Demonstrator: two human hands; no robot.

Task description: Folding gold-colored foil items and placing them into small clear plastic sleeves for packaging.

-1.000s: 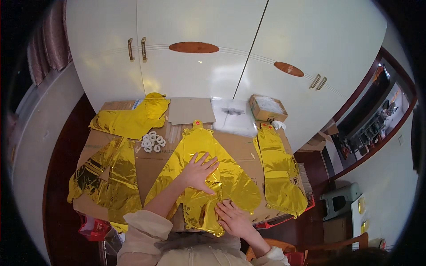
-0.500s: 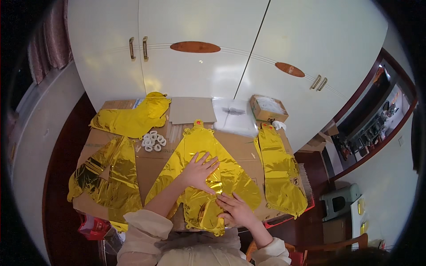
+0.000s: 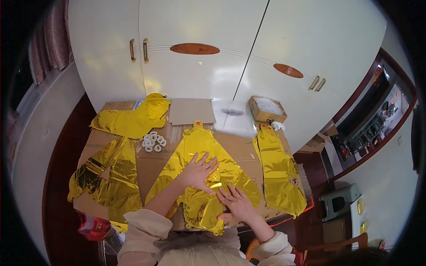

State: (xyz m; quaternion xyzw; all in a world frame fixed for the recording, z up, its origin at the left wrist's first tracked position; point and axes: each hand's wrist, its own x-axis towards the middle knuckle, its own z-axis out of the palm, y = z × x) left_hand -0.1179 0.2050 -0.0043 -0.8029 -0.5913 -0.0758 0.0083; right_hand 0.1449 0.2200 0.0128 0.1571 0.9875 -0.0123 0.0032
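Note:
A flat gold foil balloon [image 3: 237,170] lies in front of me, its tabbed tip pointing to the far side and its sides spreading toward me. My left hand [image 3: 199,174] rests flat on its middle, fingers spread. Just to the right and nearer, my right hand [image 3: 235,204] also lies on the foil, its fingers stretched out. Neither hand grips anything. Part of the balloon is hidden under both hands and my left forearm.
More flat gold foil balloons lie around: one far left [image 3: 128,116], one near left [image 3: 120,168], a stack at right [image 3: 282,173]. White rings [image 3: 153,142], grey card [image 3: 191,111], clear bags [image 3: 234,117] and a small box [image 3: 267,109] sit on the cardboard [image 3: 155,166].
My right hand has slid slightly up and to the right across the foil, its fingers pointing more to the far side. My left hand stays in place.

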